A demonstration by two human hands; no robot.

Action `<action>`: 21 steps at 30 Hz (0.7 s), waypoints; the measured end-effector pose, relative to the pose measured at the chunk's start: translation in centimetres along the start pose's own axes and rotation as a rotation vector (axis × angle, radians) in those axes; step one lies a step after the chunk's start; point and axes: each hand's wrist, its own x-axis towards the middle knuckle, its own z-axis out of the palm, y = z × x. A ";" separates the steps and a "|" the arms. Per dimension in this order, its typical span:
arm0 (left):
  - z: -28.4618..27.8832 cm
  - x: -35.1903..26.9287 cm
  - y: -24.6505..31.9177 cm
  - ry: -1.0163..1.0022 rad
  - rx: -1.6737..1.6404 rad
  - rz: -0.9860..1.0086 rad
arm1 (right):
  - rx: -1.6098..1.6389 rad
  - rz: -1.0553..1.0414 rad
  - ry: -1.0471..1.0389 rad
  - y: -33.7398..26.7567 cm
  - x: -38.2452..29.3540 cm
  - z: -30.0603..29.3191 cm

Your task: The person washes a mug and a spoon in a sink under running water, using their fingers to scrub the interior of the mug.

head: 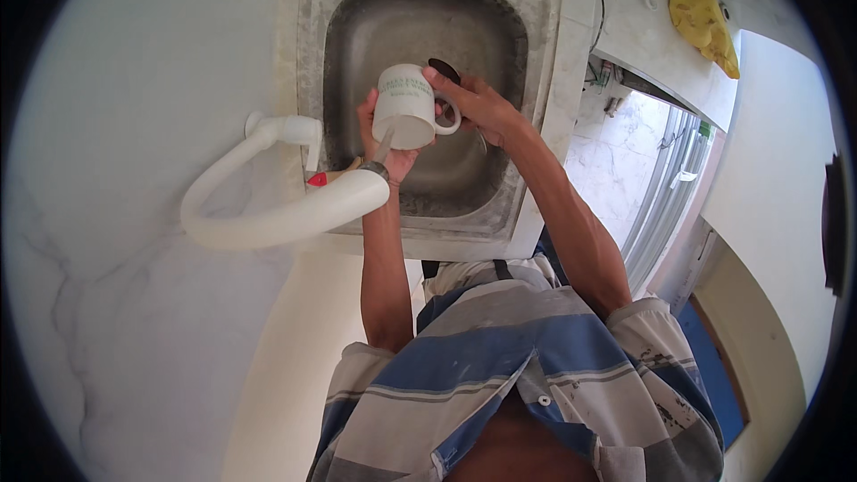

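A white mug (pixel 404 102) with green writing is held tilted over the steel sink (pixel 428 177), its base turned towards me. My left hand (pixel 402 162) supports it from beneath, fingers along its left side. With the thumb against the mug's rim, my right hand (pixel 487 106) is at the handle side. It also grips a dark oval piece (pixel 444 69) beside the mug, perhaps a spoon's bowl; the fingers hide most of it. A thin shiny end (pixel 482 142) shows below that hand. Water (pixel 385 146) runs from the white faucet spout (pixel 301 211) onto the mug.
The spout curves out from the wall at left, near a white faucet lever (pixel 313 154) and a small red piece (pixel 317 179). A yellow plastic bag (pixel 703 20) lies on the marbled counter (pixel 643 27) at upper right, with a black cable (pixel 600 0) nearby.
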 end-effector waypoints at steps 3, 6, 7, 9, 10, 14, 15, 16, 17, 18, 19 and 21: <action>-0.7 -1.3 0.5 -0.040 0.089 -0.043 | 0.121 -0.071 -0.011 -0.3 -1.9 0.8; -1.1 -1.8 -0.4 0.117 0.344 -0.029 | 0.263 -0.108 0.058 2.8 -1.7 -0.2; -0.9 -2.2 -0.6 0.201 0.491 0.095 | 0.330 -0.134 0.026 3.4 -1.8 -1.1; -0.9 -3.4 -1.6 0.392 0.771 0.333 | 0.343 -0.210 0.018 3.0 -3.1 -1.3; -1.0 -4.1 -1.9 0.489 0.912 0.450 | 0.262 -0.267 0.108 3.0 -3.8 -0.9; 0.3 -7.1 -2.1 0.718 0.375 0.657 | -0.004 -0.428 0.321 1.4 -8.5 0.9; 2.9 -8.2 -1.6 0.748 0.261 0.700 | -0.057 -0.446 0.334 1.5 -9.1 0.7; 3.8 -9.0 -1.6 0.720 0.269 0.753 | -0.075 -0.472 0.331 2.0 -9.4 0.5; 4.3 -9.9 -1.6 0.693 0.278 0.811 | -0.090 -0.499 0.325 2.6 -9.5 0.4; 4.8 -10.4 -1.4 0.666 0.288 0.868 | -0.105 -0.527 0.319 3.0 -9.7 0.4; 5.2 -10.8 -1.2 0.637 0.282 0.852 | -0.134 -0.564 0.320 3.5 -10.1 0.6; 6.1 -11.2 -0.4 0.581 0.270 0.826 | -0.190 -0.642 0.317 3.6 -11.1 1.3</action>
